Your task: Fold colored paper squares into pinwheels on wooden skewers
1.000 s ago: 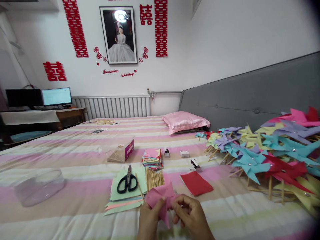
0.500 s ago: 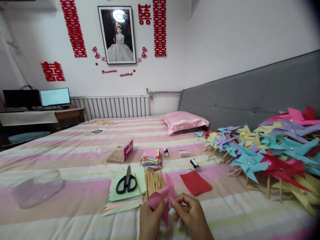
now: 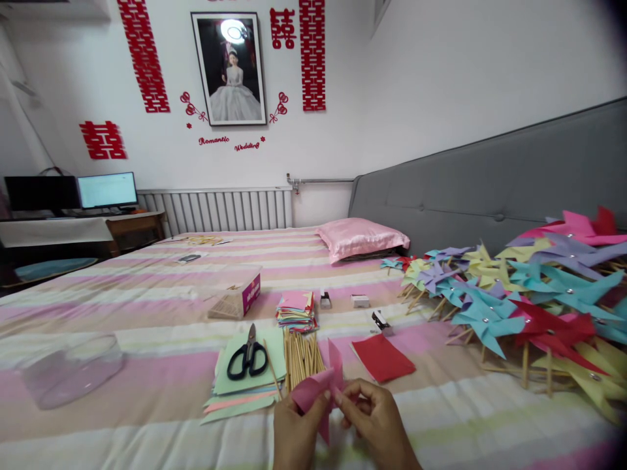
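At the bottom edge, the left hand and the right hand are close together above the striped bed cover. Both are closed on a pink paper. The fingers pinch its folded corners at the middle, and one pointed flap stands up between the hands.

Just behind the paper lies a bundle of wooden sticks. To the left of it, black scissors rest on a pile of green sheets. To the right of it, a red sheet lies flat. A clear plastic tub sits far to the left.

Further back there is a stack of coloured squares and an open box. Many finished pinwheels are heaped on the right side. Beyond them a pink pillow leans at the grey headboard. A framed portrait hangs on the far wall.
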`<state>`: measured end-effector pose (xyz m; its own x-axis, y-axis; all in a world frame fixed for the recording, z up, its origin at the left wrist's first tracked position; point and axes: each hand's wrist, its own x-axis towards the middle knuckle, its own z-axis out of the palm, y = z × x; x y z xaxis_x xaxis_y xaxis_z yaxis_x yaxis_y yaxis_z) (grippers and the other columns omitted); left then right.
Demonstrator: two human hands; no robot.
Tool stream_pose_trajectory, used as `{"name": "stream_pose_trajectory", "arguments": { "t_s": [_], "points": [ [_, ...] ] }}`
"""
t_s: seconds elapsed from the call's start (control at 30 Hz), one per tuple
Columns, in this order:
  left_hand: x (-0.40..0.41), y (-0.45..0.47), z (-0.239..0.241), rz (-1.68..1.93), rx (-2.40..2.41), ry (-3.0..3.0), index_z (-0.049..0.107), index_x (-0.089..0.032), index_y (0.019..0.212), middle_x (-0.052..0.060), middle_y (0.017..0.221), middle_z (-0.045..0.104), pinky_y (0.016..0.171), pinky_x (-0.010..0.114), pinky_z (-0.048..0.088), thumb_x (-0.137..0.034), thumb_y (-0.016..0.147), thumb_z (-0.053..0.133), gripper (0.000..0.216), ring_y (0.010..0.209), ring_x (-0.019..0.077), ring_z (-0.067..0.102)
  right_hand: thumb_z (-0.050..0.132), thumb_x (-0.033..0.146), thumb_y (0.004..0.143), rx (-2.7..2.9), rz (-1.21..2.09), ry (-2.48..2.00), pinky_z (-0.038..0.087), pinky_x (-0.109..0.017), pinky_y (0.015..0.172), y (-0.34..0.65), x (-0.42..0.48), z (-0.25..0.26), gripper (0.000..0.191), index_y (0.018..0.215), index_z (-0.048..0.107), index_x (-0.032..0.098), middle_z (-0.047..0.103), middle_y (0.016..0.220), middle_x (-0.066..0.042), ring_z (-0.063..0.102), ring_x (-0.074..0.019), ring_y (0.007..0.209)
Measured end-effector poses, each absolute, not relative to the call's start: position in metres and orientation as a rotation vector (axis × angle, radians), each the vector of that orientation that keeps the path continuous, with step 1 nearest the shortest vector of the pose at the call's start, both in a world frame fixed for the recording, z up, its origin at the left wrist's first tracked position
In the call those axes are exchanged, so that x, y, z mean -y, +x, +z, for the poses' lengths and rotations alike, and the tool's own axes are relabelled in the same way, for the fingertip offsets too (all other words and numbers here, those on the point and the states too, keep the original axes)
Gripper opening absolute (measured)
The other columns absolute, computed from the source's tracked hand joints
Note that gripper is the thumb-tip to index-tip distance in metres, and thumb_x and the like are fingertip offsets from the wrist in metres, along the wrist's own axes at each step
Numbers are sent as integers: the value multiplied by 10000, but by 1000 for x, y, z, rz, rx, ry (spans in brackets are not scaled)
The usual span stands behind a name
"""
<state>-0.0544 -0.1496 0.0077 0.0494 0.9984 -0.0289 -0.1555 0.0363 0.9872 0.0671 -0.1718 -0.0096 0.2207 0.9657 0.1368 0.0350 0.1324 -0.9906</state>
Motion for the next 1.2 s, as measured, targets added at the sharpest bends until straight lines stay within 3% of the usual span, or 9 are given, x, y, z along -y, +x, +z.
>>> {"name": "stream_pose_trajectory", "arguments": {
  "t_s": [0.27, 0.4, 0.53, 0.6, 0.7, 0.8, 1.03, 1.2],
  "points": [
    [150, -55, 8, 1218, -1098, 1109, 701, -119, 567, 37, 506, 659, 513, 226, 429, -296, 530, 750, 188, 508, 153, 554, 643, 461, 658, 1173, 903, -1163, 407, -227, 441, 69, 173, -2, 347, 565, 588, 132, 624, 667, -61, 538, -125, 462],
    [148, -55, 1, 1236, -1121, 1087, 681, -106, 552, 45, 508, 652, 508, 224, 426, -316, 532, 751, 222, 502, 145, 545, 645, 474, 650, 1132, 914, -1122, 401, -219, 426, 66, 172, -6, 357, 559, 561, 140, 600, 605, -37, 532, -121, 451],
    [148, -52, -3, 1256, -1058, 963, 672, -107, 583, 40, 522, 652, 534, 233, 447, -330, 540, 746, 239, 523, 150, 565, 712, 416, 591, 946, 890, -1056, 418, -215, 457, 62, 170, -11, 350, 719, 485, 183, 571, 593, 17, 565, -135, 494],
    [148, -50, -3, 1247, -995, 899, 675, -109, 617, 41, 546, 658, 557, 237, 458, -322, 545, 745, 236, 545, 152, 579, 730, 409, 567, 865, 903, -1040, 407, -214, 451, 61, 169, -14, 461, 867, 454, 193, 597, 650, 13, 562, -132, 496],
    [149, -48, -5, 1228, -939, 851, 684, -113, 676, 48, 606, 677, 558, 234, 460, -309, 543, 751, 247, 561, 148, 589, 734, 423, 557, 799, 980, -1052, 371, -212, 429, 60, 168, -16, 614, 1024, 418, 178, 570, 541, 47, 512, -124, 442],
    [149, -47, -10, 1233, -940, 844, 687, -110, 681, 47, 586, 673, 582, 247, 470, -321, 510, 771, 284, 564, 156, 598, 753, 410, 525, 724, 1045, -1025, 395, -232, 460, 59, 168, -16, 686, 1069, 421, 159, 547, 483, 65, 513, -134, 445],
    [149, -43, -12, 1201, -962, 900, 686, -109, 663, 44, 542, 655, 584, 259, 473, -331, 489, 780, 297, 562, 167, 591, 757, 378, 509, 679, 1068, -988, 444, -274, 543, 60, 167, -17, 713, 1098, 429, 146, 628, 574, 18, 572, -162, 525],
    [144, -53, -7, 1083, -1041, 943, 681, -103, 710, 19, 503, 600, 428, 218, 392, -360, 476, 763, 357, 448, 125, 513, 747, 339, 513, 693, 1121, -1031, 396, -222, 477, 73, 165, -13, 710, 1120, 430, 147, 565, 494, 63, 516, -123, 451]
  ]
}}
